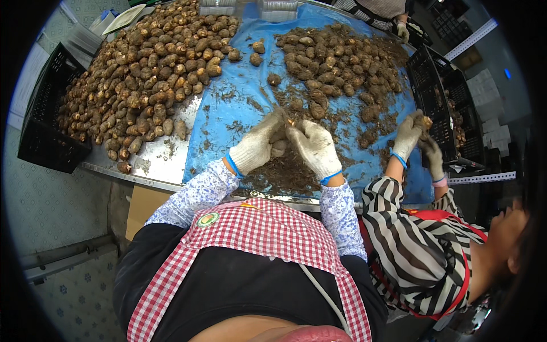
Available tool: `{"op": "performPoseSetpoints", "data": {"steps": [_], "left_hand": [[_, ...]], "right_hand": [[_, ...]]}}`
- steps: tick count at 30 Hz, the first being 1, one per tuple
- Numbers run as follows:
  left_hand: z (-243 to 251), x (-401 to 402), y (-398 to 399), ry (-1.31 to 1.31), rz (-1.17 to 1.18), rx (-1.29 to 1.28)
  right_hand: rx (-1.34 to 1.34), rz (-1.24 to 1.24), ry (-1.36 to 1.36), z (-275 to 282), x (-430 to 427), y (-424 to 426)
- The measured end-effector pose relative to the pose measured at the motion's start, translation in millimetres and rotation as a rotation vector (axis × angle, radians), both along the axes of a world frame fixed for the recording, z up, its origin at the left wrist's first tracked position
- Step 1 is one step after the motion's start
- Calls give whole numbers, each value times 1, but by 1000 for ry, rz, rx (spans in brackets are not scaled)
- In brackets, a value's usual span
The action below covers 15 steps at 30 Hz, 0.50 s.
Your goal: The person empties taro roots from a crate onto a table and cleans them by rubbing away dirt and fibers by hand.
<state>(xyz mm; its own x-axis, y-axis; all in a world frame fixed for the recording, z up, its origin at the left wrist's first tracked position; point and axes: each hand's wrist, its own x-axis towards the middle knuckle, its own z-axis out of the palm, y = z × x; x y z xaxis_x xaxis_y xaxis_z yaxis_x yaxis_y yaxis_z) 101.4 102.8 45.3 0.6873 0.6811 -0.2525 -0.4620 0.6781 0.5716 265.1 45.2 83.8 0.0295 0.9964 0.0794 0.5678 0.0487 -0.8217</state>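
Note:
My left hand [261, 141] and my right hand [315, 145], both in soiled white knit gloves with blue cuffs, meet over the blue plastic sheet [222, 115]. Pinched between their fingers is a small taro corm [291, 122]; only a pale orange bit of it shows, and the gloves hide the rest. Below my hands lies a layer of dark root fibres and soil [282, 173]. Just beyond them, a heap of dirty, hairy taro corms [333, 64] covers the right side of the sheet. Cleaner taro corms [149, 72] are piled on the left.
A black plastic crate [51, 115] stands at the left table edge, and more black crates [436, 98] at the right. Close on my right, a co-worker's gloved hands [408, 132] hold a taro. Another person [384, 13] stands across the table. Clear plastic trays [277, 9] are stacked at the back.

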Motion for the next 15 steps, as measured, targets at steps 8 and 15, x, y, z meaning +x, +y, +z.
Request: {"op": "performPoseSetpoints", "data": {"steps": [8,15], "left_hand": [[-37,-1,12,-476,-7,-333],[-10,2,3,-282,36,-318]], "right_hand": [[221,-145,-403,-30,16,-1],[390,-148,-378,-6,5,-2]]}}
